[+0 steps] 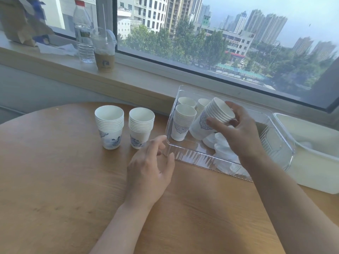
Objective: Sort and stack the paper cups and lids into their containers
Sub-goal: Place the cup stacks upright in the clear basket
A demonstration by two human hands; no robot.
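- Holding tilted stack of paper cups [211, 120] in right hand [238, 132], fingers curled round its rim end, over clear plastic tray [185, 154].
- Left hand [148, 171] empty, fingers relaxed and apart, tips near tray's near corner.
- Already in tray, beyond right fingers: upright cup stacks [182, 121]; white lids [222, 145] loose beneath them.
- Left to sort, judged: two patterned cup stacks [124, 127] on table, beyond left fingertips; lids into white bin [311, 160].
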